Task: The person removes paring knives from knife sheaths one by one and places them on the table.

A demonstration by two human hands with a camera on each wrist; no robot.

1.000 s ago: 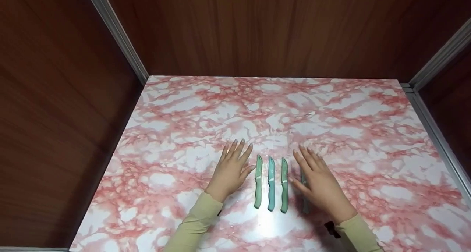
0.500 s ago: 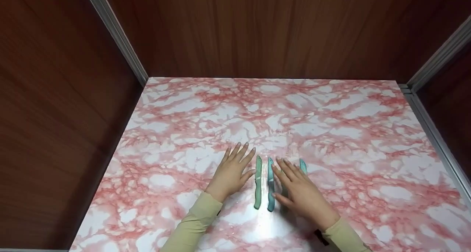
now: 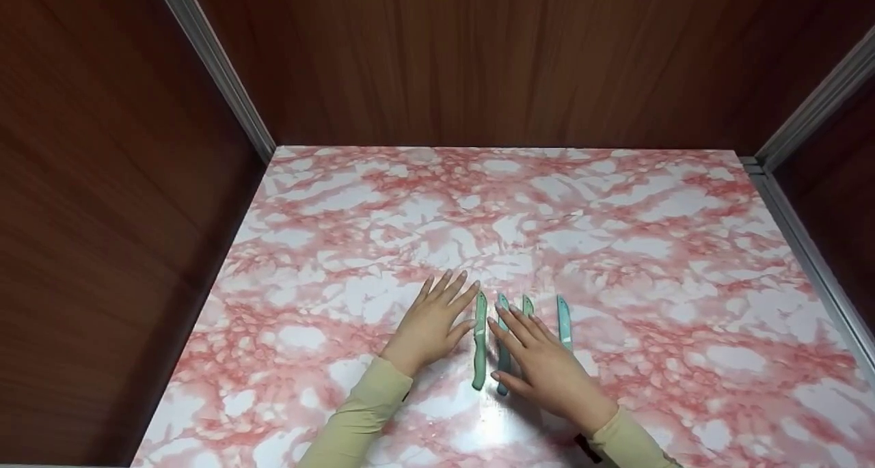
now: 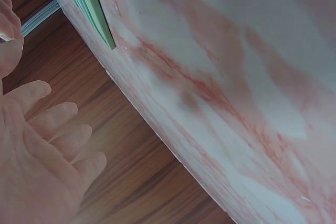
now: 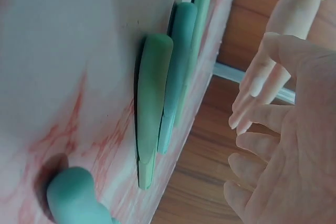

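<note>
The fingers of the left hand [image 3: 429, 328] are straight, spread and empty beside a slim pale-green knife [image 3: 480, 348], lower centre of the head view. The right hand [image 3: 550, 372], straight-fingered and holding nothing, hovers over a slim teal knife [image 3: 504, 356] and a green-bladed knife [image 3: 528, 305], partly hiding both, plus the handle of a bluer teal knife [image 3: 564, 321] farther right. Beneath spreads a pink-and-white marbled tabletop [image 3: 328, 242]; brown wood-grain panels [image 3: 472, 65] rise behind and at both sides. Yellow-green sleeves [image 3: 369, 406] enter from the bottom edge.
</note>
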